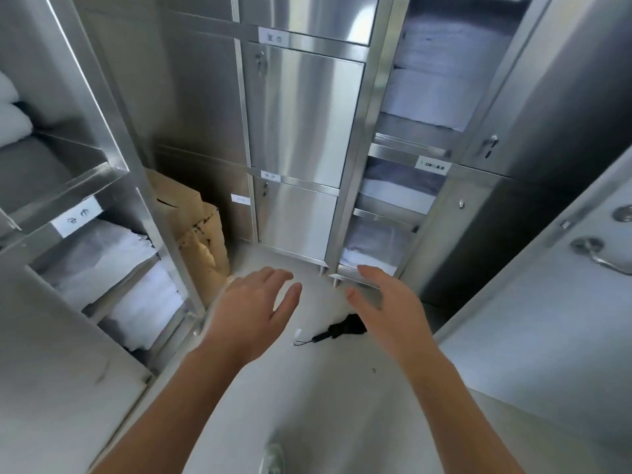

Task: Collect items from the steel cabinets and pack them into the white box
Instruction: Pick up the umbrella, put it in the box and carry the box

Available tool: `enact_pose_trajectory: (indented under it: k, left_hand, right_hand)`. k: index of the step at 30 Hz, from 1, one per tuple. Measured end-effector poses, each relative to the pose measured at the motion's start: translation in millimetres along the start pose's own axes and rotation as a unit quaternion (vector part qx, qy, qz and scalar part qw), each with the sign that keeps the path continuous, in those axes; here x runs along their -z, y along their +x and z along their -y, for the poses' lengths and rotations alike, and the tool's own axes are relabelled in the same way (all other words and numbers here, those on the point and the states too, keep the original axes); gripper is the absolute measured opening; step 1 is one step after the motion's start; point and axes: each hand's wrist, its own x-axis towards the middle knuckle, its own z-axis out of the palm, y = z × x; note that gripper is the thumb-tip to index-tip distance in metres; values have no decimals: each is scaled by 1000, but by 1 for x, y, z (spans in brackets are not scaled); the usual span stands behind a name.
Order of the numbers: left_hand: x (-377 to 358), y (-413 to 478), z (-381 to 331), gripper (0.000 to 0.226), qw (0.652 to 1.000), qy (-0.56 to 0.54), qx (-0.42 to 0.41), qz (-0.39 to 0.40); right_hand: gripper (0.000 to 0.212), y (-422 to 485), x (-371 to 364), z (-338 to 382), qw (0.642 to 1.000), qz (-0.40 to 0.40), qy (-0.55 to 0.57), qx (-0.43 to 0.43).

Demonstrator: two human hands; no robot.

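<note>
Presently, both hands are held out low over the floor (307,388), palms turned toward each other. The left hand (253,309) is seen with fingers straight and slightly spread; nothing is held in it. The right hand (383,302) is likewise seen with fingers relaxed and apart, and is empty. A folded black umbrella (345,328) is noted on the floor between the two hands, partly hidden by the right one.

Folded white linen (143,309) is stacked on the open shelves of the left cabinet (113,131), below a white label (77,217). White bedding (427,83) is stored on the shelves of the open right cabinet (362,165), beyond the right hand. Closed steel doors (301,124) are recorded at the far centre. Cardboard boxes (201,241) are stood in the far left corner.
</note>
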Motion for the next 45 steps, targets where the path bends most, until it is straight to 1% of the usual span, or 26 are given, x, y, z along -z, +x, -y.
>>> enact_pose_trajectory:
  k: [3,6,8,12,16,19,22,25,27,31,35,39,41,45]
  left_hand:
    - [-9,50,9,56,1000,-5,-14,20]
    - [-19,92,14,51,999,-1,-36,31]
    - [-28,115,14,52,998,-2,-43,36]
    - [-55,174,13,52,997,7,-46,56]
    - [-94,231,16,48,996,10,-44,71]
    - [-129,277,20,49,995,22,-11,96]
    - [-160,318,21,51,992,24,12,121]
    - [-183,346,25,53,990,23,42,129]
    - [-188,356,30,55,988,21,66,138]
    - [-189,372,49,59,983,25,96,157]
    - [-193,394,72,62,980,17,123,153]
    - [-195,406,83,62,980,11,147,136]
    - [-196,407,84,58,978,8,171,118]
    - [-212,398,78,60,968,13,232,99]
  right_hand:
    - [46,41,1,-1,1000,-21,-6,-7]
    - [53,74,-1,-8,1000,-22,5,-20]
    - [51,92,-2,-16,999,-23,8,-30]
    - [46,143,-3,-45,998,-19,-9,-52]
    - [49,206,-9,-83,998,5,-10,-68]
    - [50,264,-14,-115,996,43,7,-79]
    - [52,315,-21,-144,993,86,-2,-82]
    - [53,361,-33,-166,989,125,-13,-81]
    - [53,385,-39,-172,985,150,-18,-80]
    - [51,422,-54,-165,983,167,1,-70]
    - [53,454,-74,-157,981,185,1,-57]
    - [50,472,-86,-155,978,204,2,-53]
    - [49,478,-92,-157,975,218,9,-39]
    - [50,492,-100,-172,964,264,5,-1]
